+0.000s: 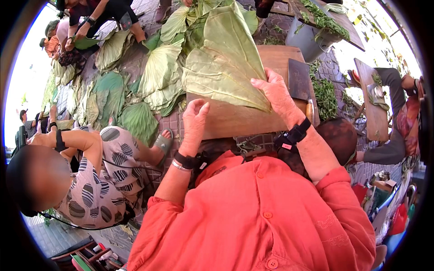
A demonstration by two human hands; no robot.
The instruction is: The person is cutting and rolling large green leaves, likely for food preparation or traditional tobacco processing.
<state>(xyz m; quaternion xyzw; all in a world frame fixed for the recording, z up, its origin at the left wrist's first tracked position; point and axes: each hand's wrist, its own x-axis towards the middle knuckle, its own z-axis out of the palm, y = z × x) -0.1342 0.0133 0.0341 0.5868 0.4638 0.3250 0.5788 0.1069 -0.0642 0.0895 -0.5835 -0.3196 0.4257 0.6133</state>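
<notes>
A large folded dried lotus leaf [226, 63], pale green with raised veins, is held up over a wooden board [221, 124]. My right hand [278, 92] grips its narrow end at the lower right, thumb on top. To the left of that end, apart from the leaf, is my left hand [195, 119]; its fingers are loosely bent and nothing shows in them. A cleaver [298, 79] with a dark broad blade and wooden handle lies along the board's right side.
More lotus leaves [156, 77] spread over the brick paving ahead and left. A person in a patterned outfit [99, 189] sits close on my left. A grey bucket [307, 40] and cut greens [325, 97] stand right of the board. Another board [373, 101] is farther right.
</notes>
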